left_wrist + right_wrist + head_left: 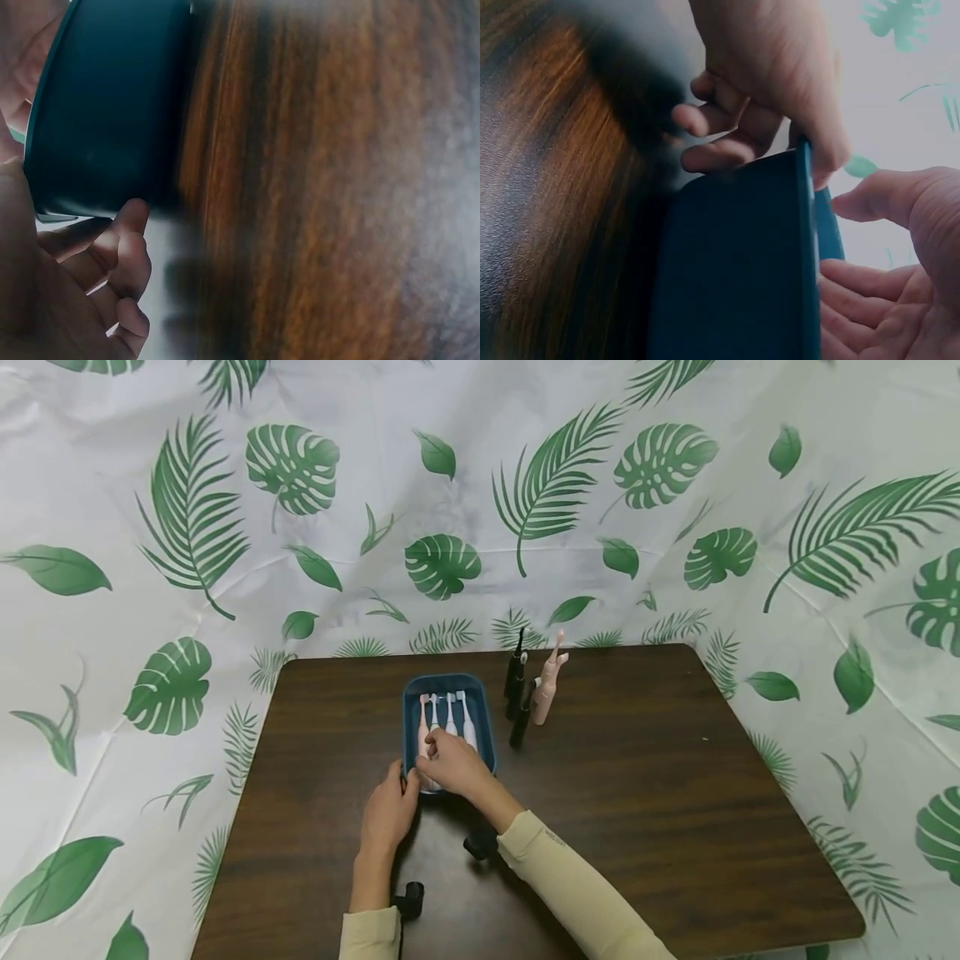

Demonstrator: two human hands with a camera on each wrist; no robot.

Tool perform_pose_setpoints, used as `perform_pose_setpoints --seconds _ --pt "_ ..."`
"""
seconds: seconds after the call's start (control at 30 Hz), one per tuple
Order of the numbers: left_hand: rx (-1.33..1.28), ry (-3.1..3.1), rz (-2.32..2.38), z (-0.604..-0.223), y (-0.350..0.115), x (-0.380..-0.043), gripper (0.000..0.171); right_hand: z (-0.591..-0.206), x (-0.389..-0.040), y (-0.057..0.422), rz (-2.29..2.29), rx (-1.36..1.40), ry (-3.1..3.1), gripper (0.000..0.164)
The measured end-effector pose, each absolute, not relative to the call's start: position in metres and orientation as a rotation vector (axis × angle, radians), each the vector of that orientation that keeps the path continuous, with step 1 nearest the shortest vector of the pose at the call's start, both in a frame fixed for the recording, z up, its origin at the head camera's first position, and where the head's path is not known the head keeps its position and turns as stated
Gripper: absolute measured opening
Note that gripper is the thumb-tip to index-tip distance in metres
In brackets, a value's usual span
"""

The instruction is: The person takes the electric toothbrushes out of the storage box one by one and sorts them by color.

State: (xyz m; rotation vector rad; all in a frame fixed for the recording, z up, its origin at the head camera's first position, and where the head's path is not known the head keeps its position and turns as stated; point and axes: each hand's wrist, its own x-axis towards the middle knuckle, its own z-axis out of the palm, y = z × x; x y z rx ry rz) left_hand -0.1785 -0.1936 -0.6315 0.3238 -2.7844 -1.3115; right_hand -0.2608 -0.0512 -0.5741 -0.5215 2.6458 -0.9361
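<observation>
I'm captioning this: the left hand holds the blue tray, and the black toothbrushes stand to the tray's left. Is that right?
Not quite: the left hand holds the blue tray, but the black toothbrushes stand to its right, as the head view shows.

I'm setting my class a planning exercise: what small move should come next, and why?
Perhaps gently settle the pink toothbrush in the blue tray: the right hand is over it, and the left hand grips the tray's near-left corner, likely steadying it.

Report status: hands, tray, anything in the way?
Left hand grips blue tray at near-left corner. Right hand over tray, hold unclear. Four toothbrushes side by side inside. Standing toothbrushes right of tray, clear of hands.
</observation>
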Motion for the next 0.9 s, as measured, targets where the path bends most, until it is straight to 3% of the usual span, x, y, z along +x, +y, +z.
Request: perform_pose_setpoints --seconds 0.17,0.33,0.63,0.9 --pt "0.341 -2.781 -1.311 -0.633 -0.193 -0.18 0.048 -0.576 -0.266 -0.06 -0.799 -0.491 2.712 0.042" --pt "0.339 -2.782 -1.297 -0.635 -0.193 -0.18 0.049 -0.573 -0.271 -0.07 -0.656 -0.459 2.734 0.025" --pt "0.357 -2.75 -1.309 -0.638 -0.194 -0.179 0.054 -0.572 -0.274 -0.08 -0.599 -0.424 2.748 0.04" --pt "0.354 -2.766 -1.321 -0.636 -0.194 -0.182 0.051 -0.575 -0.278 -0.084 -0.496 -0.399 2.775 0.031"
